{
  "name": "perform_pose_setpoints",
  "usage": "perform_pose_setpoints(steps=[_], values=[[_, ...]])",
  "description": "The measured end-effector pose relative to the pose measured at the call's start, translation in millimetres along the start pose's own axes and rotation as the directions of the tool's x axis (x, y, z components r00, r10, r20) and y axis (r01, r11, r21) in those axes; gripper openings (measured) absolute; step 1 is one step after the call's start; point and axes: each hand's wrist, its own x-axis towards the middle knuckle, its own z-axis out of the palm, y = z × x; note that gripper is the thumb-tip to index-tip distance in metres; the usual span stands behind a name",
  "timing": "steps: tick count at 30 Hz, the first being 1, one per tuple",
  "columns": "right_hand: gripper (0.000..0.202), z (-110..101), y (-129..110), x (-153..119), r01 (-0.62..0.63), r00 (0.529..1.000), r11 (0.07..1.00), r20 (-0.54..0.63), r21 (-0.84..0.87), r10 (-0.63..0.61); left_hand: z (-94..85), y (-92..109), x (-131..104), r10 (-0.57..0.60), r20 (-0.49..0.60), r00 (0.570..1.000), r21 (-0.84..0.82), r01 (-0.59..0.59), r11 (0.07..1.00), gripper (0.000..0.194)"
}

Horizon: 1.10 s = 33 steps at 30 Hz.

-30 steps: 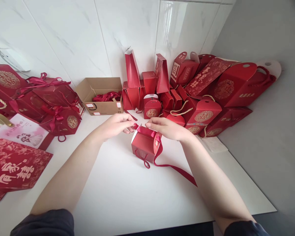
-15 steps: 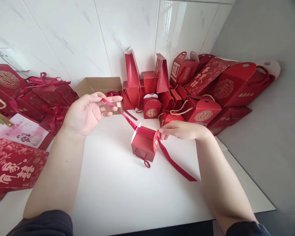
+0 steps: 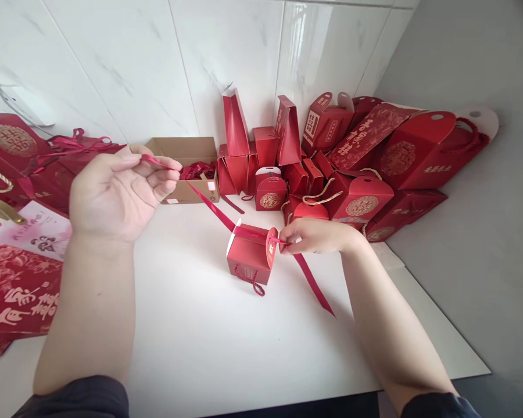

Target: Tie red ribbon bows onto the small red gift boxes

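Observation:
A small red gift box (image 3: 250,255) with a twisted cord handle on its near side stands on the white table. A dark red ribbon (image 3: 213,209) runs across its top and through its end flaps. My left hand (image 3: 117,200), palm turned toward me, pinches one end of that ribbon, up and to the left of the box. My right hand (image 3: 307,237) is closed on the ribbon just outside the right flap, thumb and fingers together. Beyond that hand the loose ribbon tail trails down to the right over the table.
An open cardboard box (image 3: 187,194) holding red ribbons stands at the back. Behind the gift box are several red cartons (image 3: 270,190). Larger red boxes (image 3: 412,154) are stacked at the right wall, and a red patterned bag (image 3: 17,296) lies at left among more boxes.
My left hand has drawn the ribbon end leftward. My right hand has moved slightly away from the flap with the ribbon. The gift box has shifted a little left.

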Motion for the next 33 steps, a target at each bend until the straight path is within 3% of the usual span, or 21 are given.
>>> perform_pose_setpoints(steps=[5,8,10,13,17,19,21,23,26,29,33], values=[[0.018,-6,-15,-18,-0.042,0.941,0.991,-0.340,-0.130,-0.005,6.6,11,-7,0.090,0.111,0.990,-0.102,-0.078,0.992,0.021],[0.028,-11,-24,-35,-0.042,0.896,0.997,-0.444,-0.070,0.007,10.3,14,-12,0.097,0.131,0.987,-0.084,-0.087,0.993,0.037],[0.032,-12,-28,-45,0.048,0.884,0.997,-0.467,0.068,-0.010,12.3,14,-15,0.102,0.120,0.987,-0.045,-0.098,0.994,0.042],[0.023,-12,-32,-53,0.246,0.837,0.934,-0.542,0.261,-0.069,16.6,12,-17,0.138,0.141,0.980,-0.014,-0.138,0.990,0.032],[0.008,-14,-36,-48,0.464,0.719,0.832,-0.678,0.306,-0.151,30.5,7,-14,0.137,0.242,0.961,0.014,-0.145,0.989,0.013],[0.005,-16,-40,-39,0.542,0.697,0.767,-0.694,0.345,-0.180,41.9,4,-11,0.100,0.285,0.953,0.063,-0.123,0.990,0.004],[0.005,-17,-45,-28,0.595,0.708,0.683,-0.678,0.424,-0.196,54.7,-1,-8,0.089,0.307,0.948,0.090,-0.122,0.988,0.010],[0.006,-15,-52,-17,0.609,0.748,0.598,-0.629,0.522,-0.213,66.5,-7,-7,0.089,0.314,0.945,0.103,-0.127,0.987,0.014],[0.008,-10,-62,-7,0.575,0.804,0.542,-0.546,0.613,-0.236,78.0,-16,-6,0.017,0.347,0.938,0.176,-0.083,0.981,0.015],[0.012,-8,-64,-8,0.541,0.830,0.588,-0.496,0.601,-0.257,79.7,-24,-5,-0.071,0.428,0.901,0.232,-0.034,0.972,0.015],[0.013,-8,-62,-19,0.489,0.852,0.777,-0.407,0.396,-0.328,74.4,-29,-1,-0.111,0.456,0.883,0.252,-0.008,0.968,0.015]])
